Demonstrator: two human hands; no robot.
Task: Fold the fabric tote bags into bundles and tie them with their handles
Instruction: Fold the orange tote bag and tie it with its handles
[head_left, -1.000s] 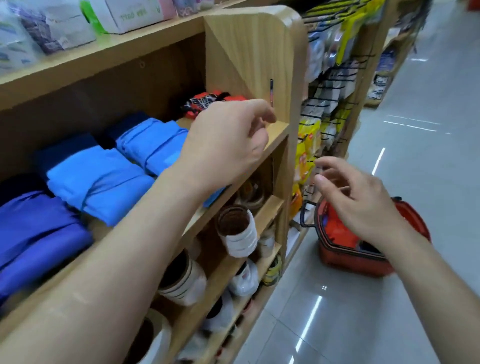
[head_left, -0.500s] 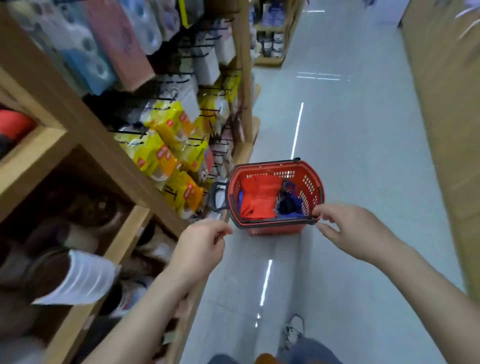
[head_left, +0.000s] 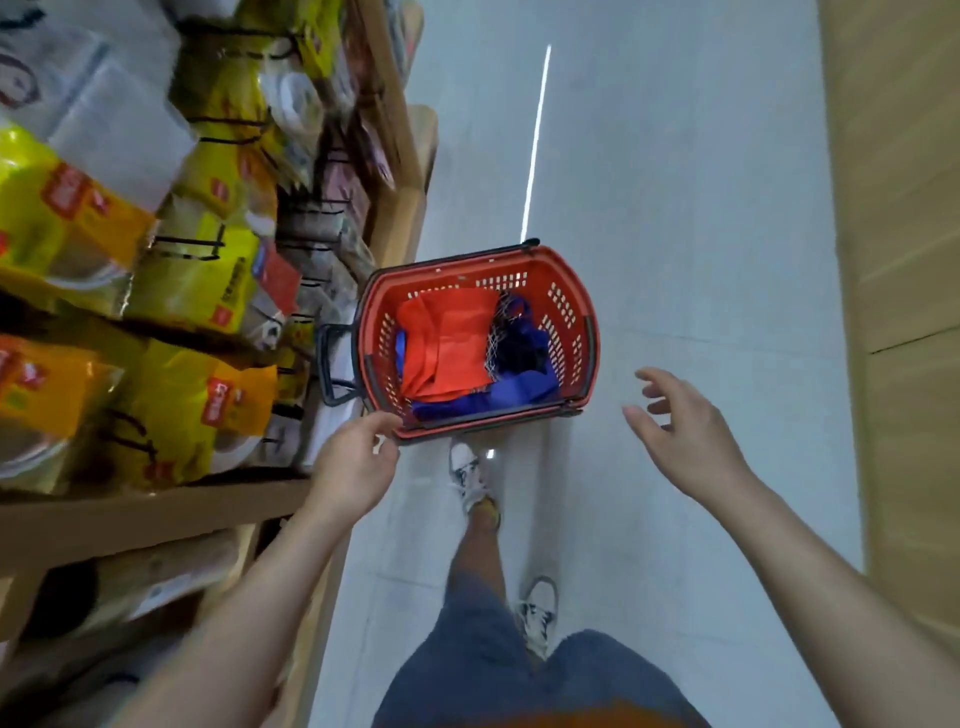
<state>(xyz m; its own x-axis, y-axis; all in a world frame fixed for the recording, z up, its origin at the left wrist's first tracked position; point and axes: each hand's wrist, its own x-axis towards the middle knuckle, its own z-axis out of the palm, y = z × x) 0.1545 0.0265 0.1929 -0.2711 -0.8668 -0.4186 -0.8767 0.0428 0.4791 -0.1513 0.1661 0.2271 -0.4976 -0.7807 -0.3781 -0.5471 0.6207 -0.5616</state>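
A red plastic shopping basket (head_left: 571, 322) stands on the pale floor ahead of my feet. Inside it lies an orange fabric tote bag (head_left: 447, 343), with a blue one (head_left: 509, 397) beneath it and a dark patterned one (head_left: 519, 338) to its right. My left hand (head_left: 358, 462) hovers just at the basket's near left corner, fingers loosely curled and holding nothing. To the right of the basket my right hand (head_left: 685, 431) is spread open in the air, apart from the rim.
A wooden shelf unit (head_left: 156, 514) on the left carries hanging yellow packets (head_left: 197, 280) on black hooks. A wooden wall (head_left: 904, 260) runs along the right. My legs and white sneakers (head_left: 470, 475) are on the floor just behind the basket.
My view has swung from the shelf of folded blue bags down to the basket on the floor. Both hands came down toward the basket, and the right hand has opened wide beside it.
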